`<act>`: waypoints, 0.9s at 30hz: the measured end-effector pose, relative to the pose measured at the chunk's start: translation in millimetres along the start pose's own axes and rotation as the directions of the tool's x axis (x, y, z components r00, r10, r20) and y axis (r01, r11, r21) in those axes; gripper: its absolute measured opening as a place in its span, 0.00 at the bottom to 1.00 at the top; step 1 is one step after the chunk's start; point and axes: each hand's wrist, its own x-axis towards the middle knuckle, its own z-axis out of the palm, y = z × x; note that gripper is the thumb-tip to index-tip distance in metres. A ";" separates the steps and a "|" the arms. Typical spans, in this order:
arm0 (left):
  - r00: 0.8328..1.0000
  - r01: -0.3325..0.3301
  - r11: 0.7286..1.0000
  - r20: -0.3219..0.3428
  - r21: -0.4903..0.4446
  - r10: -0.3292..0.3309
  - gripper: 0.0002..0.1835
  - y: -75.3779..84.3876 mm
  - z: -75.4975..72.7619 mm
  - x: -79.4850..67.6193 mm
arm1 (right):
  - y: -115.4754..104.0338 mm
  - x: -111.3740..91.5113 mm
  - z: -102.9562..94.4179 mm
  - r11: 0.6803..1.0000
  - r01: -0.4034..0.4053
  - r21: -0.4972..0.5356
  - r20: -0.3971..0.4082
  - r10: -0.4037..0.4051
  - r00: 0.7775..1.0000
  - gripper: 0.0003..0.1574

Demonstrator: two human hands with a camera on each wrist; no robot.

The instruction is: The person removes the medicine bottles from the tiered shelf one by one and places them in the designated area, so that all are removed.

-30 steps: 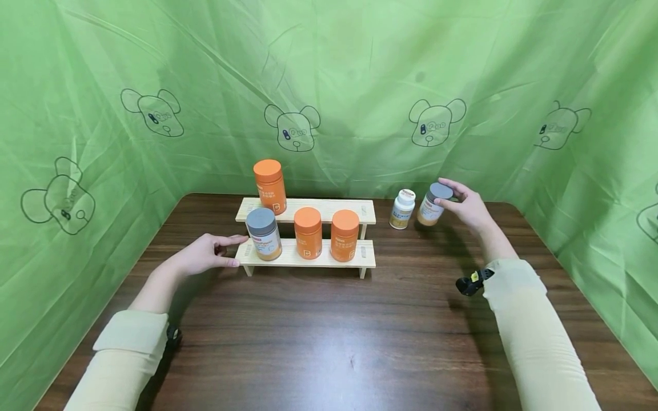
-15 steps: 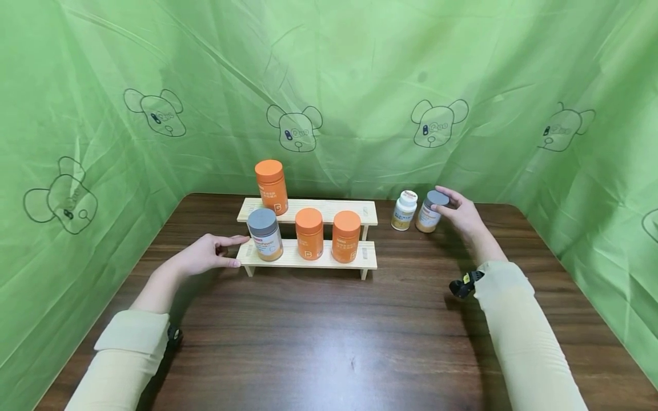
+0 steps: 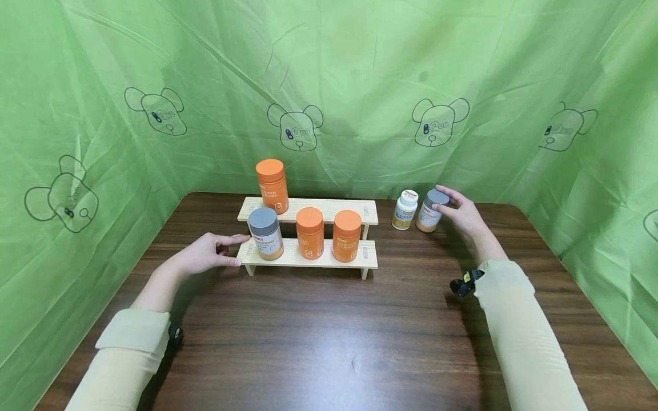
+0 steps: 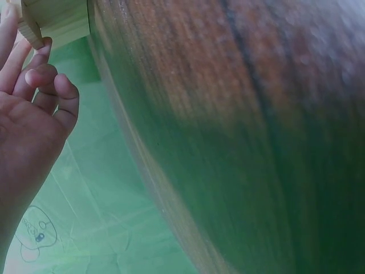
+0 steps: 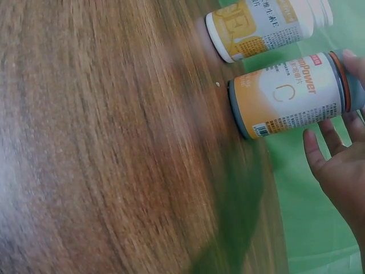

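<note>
My left hand [image 3: 203,254] pinches the left end of a two-tier wooden display rack [image 3: 329,261] between thumb and fingers; the left wrist view shows the fingertips at the rack's corner [image 4: 63,23]. My right hand [image 3: 465,217] holds a grey-lidded supplement jar [image 3: 428,216] by its lid. The jar [image 5: 291,94] is upright on the table, its orange and white label facing the right wrist camera. A smaller white pill bottle [image 3: 405,211] stands just left of it, a narrow gap between them.
On the lower tier stand another grey-lidded jar [image 3: 266,235] and two orange jars [image 3: 310,235] [image 3: 346,237]. One orange jar [image 3: 273,188] is at the upper tier's left end. Green cloth [image 3: 354,68] walls in the brown wooden table [image 3: 308,337].
My right hand has brought the grey-lidded jar slightly down and upright beside the white pill bottle, then stayed still. The left hand keeps its place on the rack.
</note>
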 end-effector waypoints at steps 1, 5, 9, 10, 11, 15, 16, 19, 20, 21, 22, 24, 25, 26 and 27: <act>1.000 0.002 1.000 0.000 -0.003 -0.002 0.36 -0.3 0.0 0.2 | -0.9 -0.3 -0.3 1.000 0.001 0.005 0.002 -0.001 1.000 0.41; 1.000 -0.005 1.000 -0.003 -0.008 0.005 0.36 -2.1 -0.2 1.1 | -10.2 -3.6 -3.2 1.000 0.009 -0.021 0.022 -0.009 1.000 0.42; 1.000 -0.006 1.000 -0.005 -0.011 0.006 0.37 -3.0 0.1 1.3 | -30.3 -12.8 -6.1 0.991 0.041 -0.125 0.053 -0.035 0.998 0.43; 1.000 -0.004 1.000 -0.005 -0.010 0.004 0.37 -3.2 0.3 1.4 | -31.7 -13.4 -7.5 0.985 0.053 -0.163 0.055 -0.045 0.997 0.43; 1.000 -0.005 1.000 -0.005 -0.010 0.005 0.37 -3.3 0.5 1.4 | -32.6 -13.8 -8.8 0.981 0.061 -0.183 0.057 -0.051 0.997 0.43; 1.000 -0.001 1.000 -0.004 -0.009 0.001 0.37 -3.0 1.0 1.1 | -26.5 -9.4 -14.4 0.973 0.076 -0.217 0.049 -0.067 0.997 0.43; 1.000 -0.003 1.000 -0.005 -0.007 0.003 0.37 -2.8 1.0 1.0 | -28.5 -9.9 -14.9 0.972 0.074 -0.223 0.047 -0.065 0.997 0.43; 1.000 -0.005 1.000 -0.008 -0.002 0.005 0.37 -2.0 1.0 0.6 | -36.2 -12.3 -15.8 0.970 0.068 -0.234 0.040 -0.060 0.997 0.43; 1.000 -0.006 1.000 -0.008 0.000 0.006 0.37 -1.6 1.0 0.5 | -38.7 -13.2 -15.9 0.969 0.065 -0.238 0.035 -0.059 0.998 0.43; 1.000 -0.009 1.000 -0.011 0.003 0.009 0.37 -1.0 0.9 0.4 | -41.0 -14.0 -16.2 0.970 0.063 -0.234 0.032 -0.057 0.998 0.42; 1.000 -0.014 1.000 -0.011 0.006 0.014 0.37 -0.8 0.9 0.3 | -43.5 -14.9 -16.2 0.972 0.062 -0.229 0.029 -0.057 0.998 0.42; 1.000 -0.012 1.000 -0.011 0.005 0.012 0.36 0.1 0.9 0.1 | -47.9 -16.6 -16.0 0.976 0.061 -0.208 0.030 -0.056 0.998 0.42; 1.000 -0.013 1.000 -0.012 0.001 0.013 0.36 0.2 0.9 0.2 | -49.9 -17.6 -15.8 0.979 0.060 -0.195 0.030 -0.055 0.998 0.41; 1.000 -0.015 1.000 -0.012 0.001 0.015 0.36 0.3 1.0 0.2 | -51.9 -18.2 -15.7 0.981 0.055 -0.186 0.032 -0.050 0.998 0.41; 1.000 -0.016 1.000 -0.012 -0.001 0.016 0.36 0.4 1.1 0.3 | -54.1 -19.0 -15.4 0.983 0.052 -0.177 0.036 -0.047 0.998 0.41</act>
